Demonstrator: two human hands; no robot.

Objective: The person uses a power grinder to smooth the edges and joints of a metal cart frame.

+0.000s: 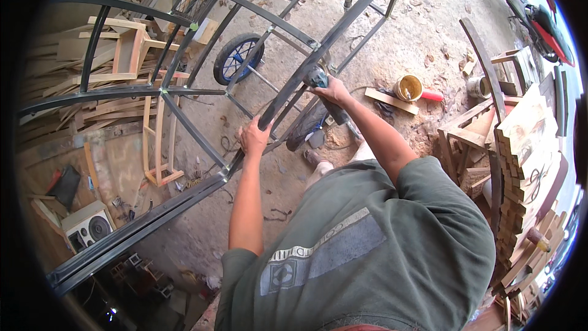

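A dark metal frame of welded tubes [355, 23] with wheels crosses in front of me. My left hand [252, 137] is closed on one of its long bars, near a joint. In my right hand [332, 93] is an angle grinder [336, 113], its bluish head against or just over the same bar, further along to the right. The grinder's dark body hangs below my hand; its disc is hidden. Pale spots mark several of the frame's joints. A blue-rimmed wheel [237, 59] sits beneath the frame's bars.
A yellowish bucket [408, 88] stands on the dusty floor by a wood strip [392, 101] and a red cylinder [433, 95]. Stacked wood pieces [514, 165] rise on the right, more planks [67, 61] on the left. A speaker box [89, 225] lies lower left; red motorcycles [542, 24] stand far right.
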